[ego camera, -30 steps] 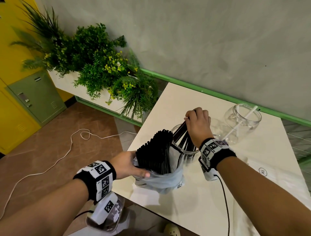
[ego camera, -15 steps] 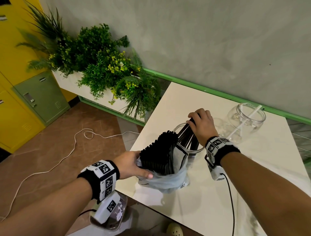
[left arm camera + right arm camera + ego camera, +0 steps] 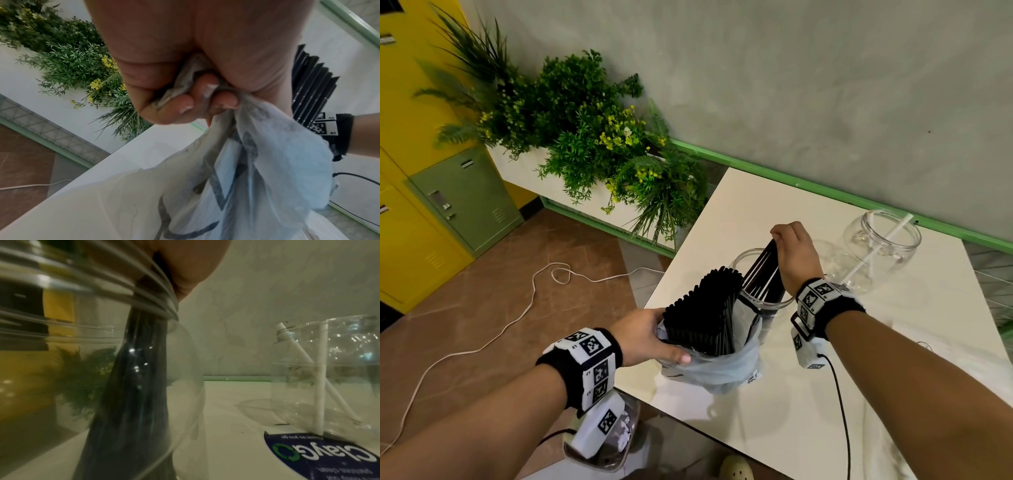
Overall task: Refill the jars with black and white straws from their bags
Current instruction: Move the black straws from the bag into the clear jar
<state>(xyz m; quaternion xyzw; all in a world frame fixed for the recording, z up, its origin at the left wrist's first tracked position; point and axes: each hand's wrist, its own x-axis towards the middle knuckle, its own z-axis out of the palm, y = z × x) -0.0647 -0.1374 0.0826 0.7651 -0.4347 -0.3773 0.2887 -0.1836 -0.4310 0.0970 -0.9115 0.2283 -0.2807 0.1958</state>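
Note:
My left hand (image 3: 654, 337) grips the crumpled rim of a thin plastic bag (image 3: 717, 368) full of black straws (image 3: 705, 308) at the table's near left corner; its fingers (image 3: 185, 104) curl round the plastic. Just behind the bag stands a clear jar (image 3: 756, 291). My right hand (image 3: 791, 255) pinches the tops of a small bunch of black straws (image 3: 765, 270) that stand inside this jar; through the jar wall (image 3: 185, 369) the bunch (image 3: 131, 386) shows dark. A second clear jar (image 3: 881, 245) at the back right holds two white straws (image 3: 320, 378).
The white table (image 3: 893, 394) ends close to my left hand. A planter of green plants (image 3: 592, 137) stands left of it along the grey wall. A white cable (image 3: 482, 342) lies on the brown floor, and a flat printed bag (image 3: 329, 456) lies beside the far jar.
My right hand has opened from a fist round the bunch to a pinch at the straw tops, which now fan out in the jar. The left hand keeps its hold on the bag.

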